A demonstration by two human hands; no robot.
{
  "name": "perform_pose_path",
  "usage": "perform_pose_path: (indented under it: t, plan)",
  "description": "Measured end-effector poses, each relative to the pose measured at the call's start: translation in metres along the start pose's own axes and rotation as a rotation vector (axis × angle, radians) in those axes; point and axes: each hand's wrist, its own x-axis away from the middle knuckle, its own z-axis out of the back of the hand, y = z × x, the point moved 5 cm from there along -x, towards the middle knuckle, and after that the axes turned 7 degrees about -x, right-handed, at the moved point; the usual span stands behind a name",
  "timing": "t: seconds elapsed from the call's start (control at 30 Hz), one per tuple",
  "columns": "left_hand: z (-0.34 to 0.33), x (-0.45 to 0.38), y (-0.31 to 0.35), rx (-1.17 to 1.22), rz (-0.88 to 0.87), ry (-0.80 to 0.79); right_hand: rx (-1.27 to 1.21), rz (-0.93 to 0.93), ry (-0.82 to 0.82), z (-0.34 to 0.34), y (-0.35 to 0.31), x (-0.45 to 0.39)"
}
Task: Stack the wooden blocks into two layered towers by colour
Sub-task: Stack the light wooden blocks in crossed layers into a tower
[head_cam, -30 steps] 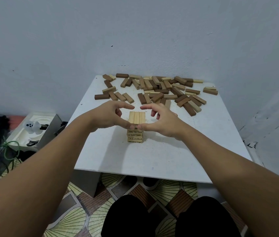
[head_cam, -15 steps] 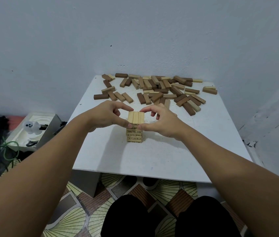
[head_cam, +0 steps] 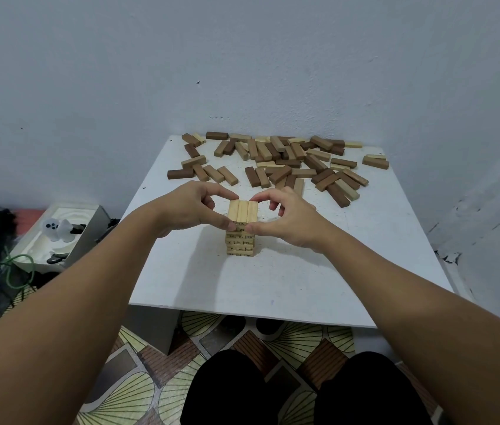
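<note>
**Both hands clasp the top of the pale tower**

The light-wood tower (head_cam: 240,231) stands near the middle of the white table (head_cam: 365,271), several layers tall, each layer turned crosswise to the one beneath. Its top layer is three pale blocks lying side by side, their long sides running away from the camera; the block ends facing the camera carry small dark markings too small to read.

The left hand (head_cam: 192,208) comes in from the left and the right hand (head_cam: 293,220) from the right — the two mirror each other around the top layer. On each hand the thumb presses the near end of the layer and the forefinger curls over to the far end, so the top blocks are pinched between them. The remaining fingers are curled loosely above the table, holding nothing. Both forearms stretch forward from the lower corners of the view.

Behind the hands, along the far edge of the table by the wall, lies the loose pile of blocks (head_cam: 279,161) — dark brown and pale pieces mixed, some overlapping, all well apart from the tower. On the floor to the left sits a white foam box (head_cam: 58,243) with a small white figure in it, beside a green cord (head_cam: 17,271).
</note>
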Motion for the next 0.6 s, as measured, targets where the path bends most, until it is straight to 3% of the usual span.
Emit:
perform_pose_path:
  t: [0.47, 0.6]
  plan:
    - [0.000, 0.006, 0.003, 0.020, 0.006, 0.007, -0.013, -0.003, -0.022, 0.000, 0.005, 0.000]
    - [0.005, 0.007, 0.002, 0.115, 0.012, 0.035, -0.134, 0.008, 0.025, 0.007, 0.011, -0.007]
